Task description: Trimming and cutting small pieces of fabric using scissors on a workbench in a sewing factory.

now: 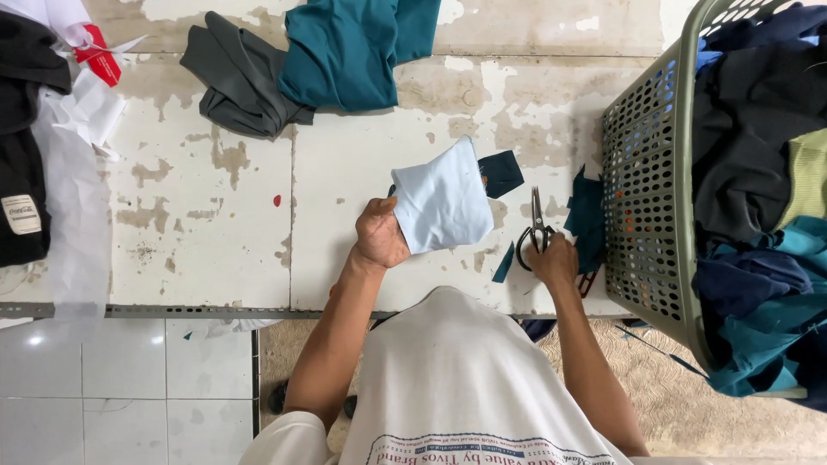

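Far left of the frame: black garment with a pale sewn label (21, 172), draped off the table edge; beside it, crumpled white translucent sheeting (77, 155) and a small red tag (97, 56) in the upper left corner. Across the middle: worn white table with flaking paint (215, 215). Top centre: crumpled grey cloth (237, 82), partly overlapped by a teal cloth (345, 47). Centre: left hand (380, 234), fingers closed on the lower left edge of a pale blue folded fabric piece (444, 202), lifted just above the tabletop, a dark navy scrap (501, 172) showing behind it. Right of centre: right hand (554, 261), fingers curled through the handles of black steel scissors (536, 226), blades pressed together and pointing toward the top of the frame. Just beside: teal offcuts (587, 220) against the basket. Far right: olive-green perforated plastic laundry basket (642, 181), heaped with dark blue, black, teal and yellowish clothes (758, 172).
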